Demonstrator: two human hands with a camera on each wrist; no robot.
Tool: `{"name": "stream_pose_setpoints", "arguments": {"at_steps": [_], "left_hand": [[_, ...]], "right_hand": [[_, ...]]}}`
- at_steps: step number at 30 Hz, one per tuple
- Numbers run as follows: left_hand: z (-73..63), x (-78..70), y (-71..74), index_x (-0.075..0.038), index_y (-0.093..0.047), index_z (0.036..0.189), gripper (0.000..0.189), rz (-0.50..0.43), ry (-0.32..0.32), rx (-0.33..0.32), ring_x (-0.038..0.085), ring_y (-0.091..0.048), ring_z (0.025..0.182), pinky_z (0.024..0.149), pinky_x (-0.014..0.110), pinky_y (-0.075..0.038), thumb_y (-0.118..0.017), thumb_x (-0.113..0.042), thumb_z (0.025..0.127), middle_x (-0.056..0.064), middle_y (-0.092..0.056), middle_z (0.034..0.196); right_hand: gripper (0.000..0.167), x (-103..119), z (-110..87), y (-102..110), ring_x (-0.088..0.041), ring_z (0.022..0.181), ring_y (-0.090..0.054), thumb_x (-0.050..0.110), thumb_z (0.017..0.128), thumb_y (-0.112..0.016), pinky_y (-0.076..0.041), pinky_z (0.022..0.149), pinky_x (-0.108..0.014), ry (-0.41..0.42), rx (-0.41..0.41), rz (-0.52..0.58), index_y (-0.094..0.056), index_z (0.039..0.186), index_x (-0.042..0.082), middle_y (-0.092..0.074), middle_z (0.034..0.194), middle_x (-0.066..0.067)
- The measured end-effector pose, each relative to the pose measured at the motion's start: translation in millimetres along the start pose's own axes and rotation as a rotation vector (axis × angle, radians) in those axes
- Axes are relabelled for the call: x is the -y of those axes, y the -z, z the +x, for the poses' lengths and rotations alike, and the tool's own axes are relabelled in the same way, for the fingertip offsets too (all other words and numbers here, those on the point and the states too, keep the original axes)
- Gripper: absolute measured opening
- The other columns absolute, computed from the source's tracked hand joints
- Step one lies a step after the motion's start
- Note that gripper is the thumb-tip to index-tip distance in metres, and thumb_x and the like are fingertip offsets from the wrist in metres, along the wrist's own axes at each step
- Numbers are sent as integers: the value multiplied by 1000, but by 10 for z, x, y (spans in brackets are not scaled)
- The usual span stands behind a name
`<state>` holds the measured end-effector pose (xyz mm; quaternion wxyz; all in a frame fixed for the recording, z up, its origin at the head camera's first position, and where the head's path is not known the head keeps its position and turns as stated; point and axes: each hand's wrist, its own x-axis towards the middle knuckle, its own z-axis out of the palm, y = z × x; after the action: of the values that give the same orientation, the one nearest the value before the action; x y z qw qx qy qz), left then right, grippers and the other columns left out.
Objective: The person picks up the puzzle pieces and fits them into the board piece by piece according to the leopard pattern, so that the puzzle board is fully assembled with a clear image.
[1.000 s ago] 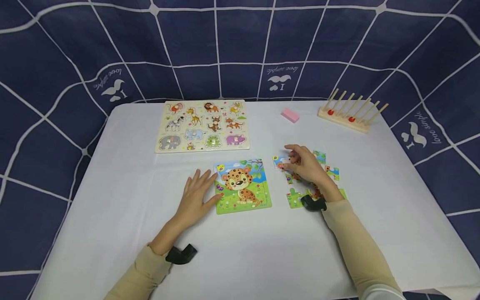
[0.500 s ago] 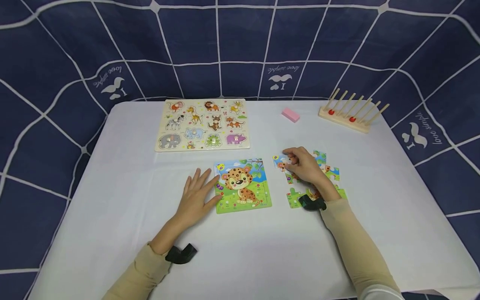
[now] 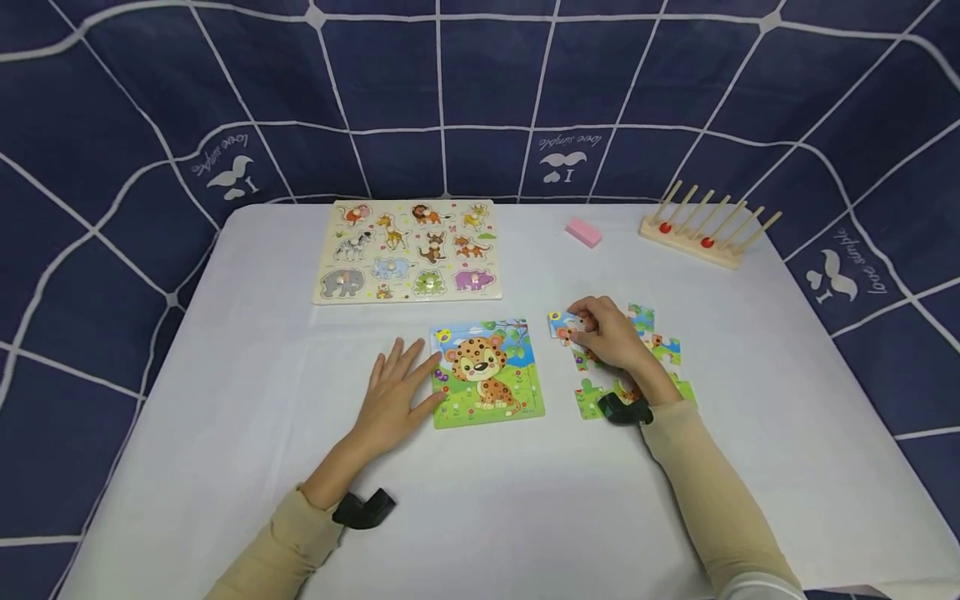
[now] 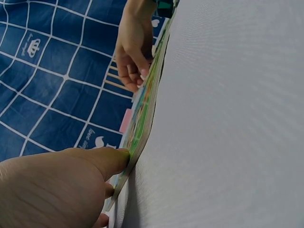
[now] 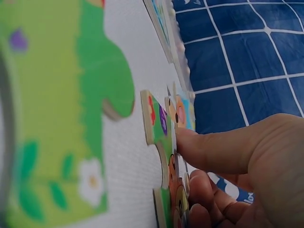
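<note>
My left hand (image 3: 390,404) lies with fingers spread at the left edge of a square leopard puzzle board (image 3: 487,379). In the left wrist view its thumb (image 4: 116,160) presses on the board's edge. To the right, my right hand (image 3: 613,333) pinches a leopard jigsaw piece, mostly hidden under the fingers, just beside the corner piece with a yellow butterfly (image 3: 561,325). In the right wrist view the thumb (image 5: 213,147) and curled fingers meet at the pieces, near a green piece with a purple flower (image 5: 159,118). Several loose pieces lie around that hand, among them a green one (image 3: 588,400).
An animal peg puzzle (image 3: 408,250) lies at the back left of the white table (image 3: 480,508). A pink block (image 3: 583,232) and a wooden peg stand (image 3: 690,242) with red beads are at the back right. Blue checked cloth (image 3: 487,83) hangs behind.
The right hand has shifted slightly and lowered over the pieces; more of the butterfly corner piece's neighbours are covered by its fingers. The left hand stays in place on the board.
</note>
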<state>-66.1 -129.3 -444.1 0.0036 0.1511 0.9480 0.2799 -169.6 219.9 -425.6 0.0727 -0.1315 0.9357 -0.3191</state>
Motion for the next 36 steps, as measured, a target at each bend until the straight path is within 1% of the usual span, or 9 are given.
{"name": "stream_pose_setpoints", "arguments": {"at_steps": [7,10,15,17,23,25,28,33,36], "left_hand": [[2,1,16,-8,-50,143,61,1,-9,-7,44,-9,149,118,63,-3,-66,-35,91,21,-31,157],[5,1,22,-9,-50,143,61,4,-9,-5,44,-9,150,118,63,-3,-66,-36,91,21,-30,157],[7,4,23,-9,-49,144,61,9,-10,-5,43,-9,150,118,62,-3,-66,-36,92,20,-30,158],[10,3,21,-10,-49,144,61,9,-11,-2,43,-9,150,119,62,-3,-65,-37,92,19,-30,158],[23,-4,18,-11,-48,145,61,6,-16,9,42,-8,150,119,61,-3,-65,-37,92,18,-29,159],[23,-7,20,-11,-48,145,61,5,-15,10,42,-8,150,119,61,-3,-65,-37,92,18,-29,159],[18,-2,24,-11,-48,145,61,4,-8,8,42,-8,150,119,61,-3,-65,-38,92,18,-29,159],[3,9,22,-12,-49,145,61,-5,0,5,42,-9,150,119,62,-3,-65,-37,92,18,-30,158],[-3,10,15,-12,-48,145,61,-6,2,8,42,-9,150,119,61,-3,-65,-38,92,18,-29,159]], "right_hand": [[32,33,-2,11,-25,88,-50,7,91,-68,-41,76,-33,14,-33,98,-53,119,2,-58,107,-16],[27,34,-3,17,-22,83,-53,6,91,-67,-42,72,-29,29,-57,123,-55,115,2,-62,101,-16],[18,26,0,27,-14,72,-54,8,92,-68,-43,62,-21,52,-133,185,-61,106,0,-64,90,-15],[15,30,-2,39,-13,70,-54,8,92,-67,-43,61,-20,37,-158,224,-62,105,0,-63,88,-15],[16,87,-28,117,-8,70,-62,7,96,-60,-52,64,-21,-92,-186,347,-59,111,1,-56,94,-10],[18,155,-31,138,-6,72,-64,8,97,-59,-54,67,-24,-116,-180,372,-59,113,0,-55,96,-10],[20,318,5,129,-6,77,-65,8,97,-59,-54,69,-25,-127,-158,373,-59,114,-1,-55,97,-11],[17,679,132,-17,-20,76,-65,6,95,-62,-47,59,-22,-96,-113,365,-61,111,0,-57,95,-12],[16,882,203,-163,-25,71,-64,5,93,-64,-47,57,-24,-64,-90,361,-62,109,0,-59,92,-12]]}}
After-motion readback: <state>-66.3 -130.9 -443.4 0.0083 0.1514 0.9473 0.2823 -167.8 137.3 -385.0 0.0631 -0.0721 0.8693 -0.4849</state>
